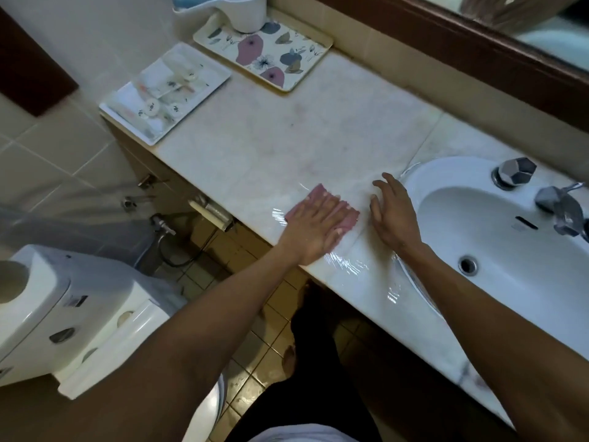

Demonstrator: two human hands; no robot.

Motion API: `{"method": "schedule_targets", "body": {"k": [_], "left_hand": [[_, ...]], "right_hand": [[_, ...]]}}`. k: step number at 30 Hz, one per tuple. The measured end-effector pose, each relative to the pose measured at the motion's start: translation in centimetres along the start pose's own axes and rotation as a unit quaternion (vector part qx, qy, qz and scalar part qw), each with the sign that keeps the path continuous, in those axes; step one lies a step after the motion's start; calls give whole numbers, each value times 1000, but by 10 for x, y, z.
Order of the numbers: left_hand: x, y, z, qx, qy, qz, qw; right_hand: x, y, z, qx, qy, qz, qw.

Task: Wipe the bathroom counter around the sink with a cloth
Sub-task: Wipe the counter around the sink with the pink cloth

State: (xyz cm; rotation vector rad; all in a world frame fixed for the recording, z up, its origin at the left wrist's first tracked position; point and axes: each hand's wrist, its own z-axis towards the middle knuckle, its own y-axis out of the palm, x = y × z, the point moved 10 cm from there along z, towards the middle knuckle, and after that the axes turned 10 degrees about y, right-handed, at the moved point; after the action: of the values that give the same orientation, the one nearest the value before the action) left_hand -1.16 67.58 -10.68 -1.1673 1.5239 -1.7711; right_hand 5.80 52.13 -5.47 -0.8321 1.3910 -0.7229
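Observation:
A pink cloth [349, 218] lies flat on the pale marble counter [271, 148], just left of the white sink [497, 237]. My left hand [314, 226] presses down on the cloth with fingers spread flat over it, near the counter's front edge. My right hand [393, 212] rests on the counter beside the cloth, between it and the sink's rim, fingers apart and holding nothing. Wet streaks shine on the counter near the front edge around both hands.
A floral tray [287, 63] with a white cup holder [236, 9] stands at the far end, beside a white tray of toiletries [165, 90]. A chrome tap [561, 208] and knob [514, 172] sit behind the basin. A toilet tank [63, 314] stands lower left; a mirror frame [478, 49] runs along the back.

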Motion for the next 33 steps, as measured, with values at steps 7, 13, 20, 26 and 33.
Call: {"method": "schedule_targets", "body": {"k": [7, 13, 20, 26, 33], "left_hand": [[-175, -47, 2, 43, -191, 43, 980], [-224, -64, 10, 62, -288, 12, 956], [-136, -52, 141, 78, -100, 31, 991], [-83, -29, 132, -9, 95, 38, 995], [-165, -52, 210, 13, 4, 41, 999]], "right_hand": [[-14, 35, 81, -34, -22, -23, 999], [-20, 57, 139, -44, -18, -50, 998], [1, 47, 199, -26, 14, -51, 998], [21, 32, 234, 2, 46, -31, 998], [32, 34, 229, 20, 57, -55, 997]]}}
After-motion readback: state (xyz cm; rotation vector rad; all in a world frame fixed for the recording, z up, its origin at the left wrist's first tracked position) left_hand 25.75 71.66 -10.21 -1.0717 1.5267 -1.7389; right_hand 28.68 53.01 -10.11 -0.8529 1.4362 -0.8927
